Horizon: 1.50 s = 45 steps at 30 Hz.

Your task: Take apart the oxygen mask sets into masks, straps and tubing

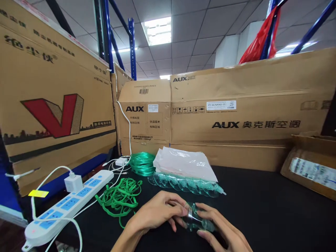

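A clear green-tinted face mask (193,219) with a shiny metal strip is between my two hands, just above the black table. My left hand (157,211) is closed on its left side, thumb and fingers at the edge. My right hand (223,225) curves around the right side, fingertips on the mask's upper edge and thumb below. Beyond my hands lies a row of similar nested masks (183,183), with white plastic bags (185,161) resting behind and partly over it. Left of my left hand is a tangle of green elastic straps (120,196).
A coil of green tubing (142,163) sits behind the straps. At left are a white power strip (70,206) with a plugged-in adapter (73,182) and loose white cables. Cardboard panels (236,136) wall the back and left; an open cardboard box (312,169) stands at right.
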Available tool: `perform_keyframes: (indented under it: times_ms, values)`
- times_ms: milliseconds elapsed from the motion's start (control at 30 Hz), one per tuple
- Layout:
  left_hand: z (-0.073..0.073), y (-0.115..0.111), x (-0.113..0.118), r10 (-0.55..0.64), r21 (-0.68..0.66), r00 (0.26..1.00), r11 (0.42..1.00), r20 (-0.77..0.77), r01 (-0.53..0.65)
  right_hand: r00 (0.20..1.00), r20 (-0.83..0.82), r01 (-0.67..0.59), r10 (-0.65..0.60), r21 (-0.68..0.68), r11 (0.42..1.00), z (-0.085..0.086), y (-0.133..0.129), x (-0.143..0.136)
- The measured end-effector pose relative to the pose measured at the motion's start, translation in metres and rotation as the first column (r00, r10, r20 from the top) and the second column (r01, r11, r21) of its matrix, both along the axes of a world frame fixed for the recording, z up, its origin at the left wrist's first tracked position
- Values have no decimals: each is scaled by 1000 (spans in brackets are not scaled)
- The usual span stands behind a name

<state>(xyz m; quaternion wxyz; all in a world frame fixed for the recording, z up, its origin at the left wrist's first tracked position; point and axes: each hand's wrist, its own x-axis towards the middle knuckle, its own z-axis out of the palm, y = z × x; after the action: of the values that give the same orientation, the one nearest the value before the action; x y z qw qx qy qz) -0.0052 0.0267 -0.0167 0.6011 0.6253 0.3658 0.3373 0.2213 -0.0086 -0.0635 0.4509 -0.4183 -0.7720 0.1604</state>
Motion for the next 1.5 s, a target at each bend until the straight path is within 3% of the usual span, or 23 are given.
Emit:
perform_keyframes:
  times_ms: [167, 267, 433, 633, 867, 1033, 1267, 1367, 1500]
  values:
    - [2, -2, 2, -34, 104, 999, 994, 1, 34, 985, -172, -64, 22, -243, 968, 16, -8, -8]
    - [3, -5, 7, -11, 161, 999, 987, -46, 18, 960, -280, -118, 30, -305, 945, 17, -9, -9]
    - [6, -11, 13, 51, 268, 995, 963, -89, -25, 946, -322, -131, 27, -307, 943, 14, -2, -7]
    - [9, -17, 17, 136, 337, 978, 938, -156, -77, 960, -275, -44, -49, -320, 946, 21, -6, -14]
    - [-4, -5, 16, 37, 204, 999, 978, 15, -39, 965, -254, -7, -66, -278, 961, 19, -7, -11]
    - [-13, -1, 19, 56, 126, 996, 990, 68, -65, 967, -244, 5, -75, -277, 961, 15, -6, -9]
    - [1, -14, 26, 242, 313, 970, 924, -37, -219, 934, -315, 69, -170, -307, 949, 10, -4, -5]
    - [7, -19, 25, 252, 433, 959, 885, -132, -173, 927, -323, 81, -188, -318, 945, 10, -6, -5]
    - [5, -21, 27, 212, 461, 951, 883, -224, -88, 922, -333, 85, -198, -324, 942, 13, -8, -6]
